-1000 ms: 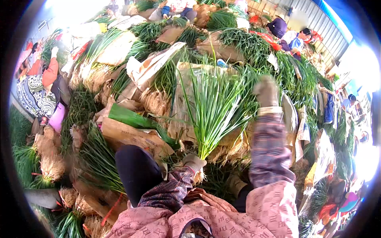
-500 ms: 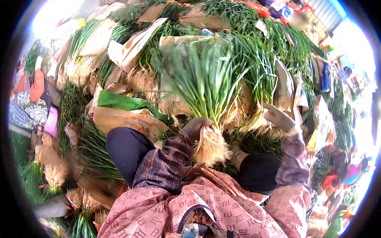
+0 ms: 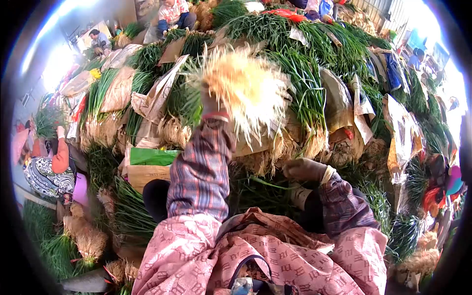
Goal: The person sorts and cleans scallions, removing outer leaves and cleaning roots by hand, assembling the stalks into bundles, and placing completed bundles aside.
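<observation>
Raised in front of me, my left hand (image 3: 211,104) is wrapped round a bunch of green onions (image 3: 246,86), its pale roots turned up towards the camera and smeared by motion. Some of its green leaves show behind the hand. My right hand (image 3: 305,170) is low at the right, above my leg, with fingers curled together. A thin green stalk (image 3: 270,184) runs left from beside that hand; whether the fingers pinch it is not clear. More onions (image 3: 307,88) lie beyond, roots facing me.
Onion bundles and brown paper sheets (image 3: 337,101) fill the heap ahead. A green and brown packet (image 3: 150,164) lies at the left. One person (image 3: 54,167) sits at the left, another (image 3: 174,14) at the back. Tied bundles (image 3: 86,233) lie lower left.
My left hand has lifted the bunch up and forward, and its roots now face the camera. My right hand has moved down and left from the bundles, and its fingers have curled in.
</observation>
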`<state>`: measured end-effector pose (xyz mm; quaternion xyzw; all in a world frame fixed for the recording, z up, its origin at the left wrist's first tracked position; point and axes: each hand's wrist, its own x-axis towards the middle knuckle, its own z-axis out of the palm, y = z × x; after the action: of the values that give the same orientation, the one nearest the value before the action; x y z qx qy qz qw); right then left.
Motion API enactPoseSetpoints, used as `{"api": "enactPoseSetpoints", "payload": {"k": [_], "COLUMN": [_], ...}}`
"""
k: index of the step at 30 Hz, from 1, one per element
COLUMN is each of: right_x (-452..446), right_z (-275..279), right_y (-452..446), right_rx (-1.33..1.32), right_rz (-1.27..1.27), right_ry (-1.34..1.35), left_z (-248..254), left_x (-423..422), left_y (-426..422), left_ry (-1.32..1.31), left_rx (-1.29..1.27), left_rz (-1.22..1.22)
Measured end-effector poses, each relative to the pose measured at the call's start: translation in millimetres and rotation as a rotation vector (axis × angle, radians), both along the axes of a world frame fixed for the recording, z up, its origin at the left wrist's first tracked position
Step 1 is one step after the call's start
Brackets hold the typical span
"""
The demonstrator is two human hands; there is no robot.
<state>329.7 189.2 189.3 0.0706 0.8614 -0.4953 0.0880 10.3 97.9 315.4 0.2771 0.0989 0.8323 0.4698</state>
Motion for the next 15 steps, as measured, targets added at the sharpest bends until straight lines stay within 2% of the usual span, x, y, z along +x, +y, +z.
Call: {"api": "enactPoseSetpoints", "payload": {"k": [1, 3, 4, 5, 7, 8, 9, 10, 11, 12, 13, 15], "right_x": [16.2, 24.6, 12.4, 0.6, -39.8, -65.9, -96.2, -128.8, -158.2, -186.2, -207.8, -231.7], "right_z": [-29.8, 14.2, 16.8, 19.4, 63.7, 86.7, 105.8, 123.7, 135.0, 144.1, 145.7, 129.6], "right_y": [26.5, 15.8, 29.8, 43.4, 54.0, 53.8, 51.1, 46.1, 36.6, 25.7, 13.9, -13.8], "right_rx": [0.435, 0.672, 0.651, 0.626, 0.4, 0.24, 0.074, -0.088, -0.204, -0.313, -0.408, -0.503], "right_rz": [0.354, 0.121, 0.019, -0.076, -0.292, -0.385, -0.444, -0.478, -0.452, -0.422, -0.387, -0.297], "right_ry": [0.073, -0.221, -0.119, -0.012, 0.243, 0.359, 0.468, 0.568, 0.618, 0.645, 0.635, 0.518], "left_z": [15.9, 32.1, 33.4, 35.4, 52.6, 67.9, 56.7, 67.6, 64.4, 71.1, 74.1, 78.9], "left_x": [-10.4, -19.6, -16.6, -12.8, 5.3, 27.2, 21.7, 41.2, 44.0, 43.8, 37.1, 9.5], "left_y": [4.4, 11.7, 12.5, 16.2, 22.1, 19.9, 24.4, 10.4, 10.2, 2.6, 2.1, -19.3], "left_ry": [0.015, 0.205, 0.446, 0.529, -0.128, -0.17, 0.059, 0.017, -0.001, 0.034, 0.249, 0.342], "left_rx": [0.003, -0.016, -0.061, -0.07, 0.247, 0.049, 0.276, 0.124, 0.166, 0.204, 0.206, 0.218], "left_rz": [0.047, 0.292, 0.579, 0.683, -0.205, 0.009, -0.026, 0.123, 0.195, 0.102, 0.386, 0.423]}}
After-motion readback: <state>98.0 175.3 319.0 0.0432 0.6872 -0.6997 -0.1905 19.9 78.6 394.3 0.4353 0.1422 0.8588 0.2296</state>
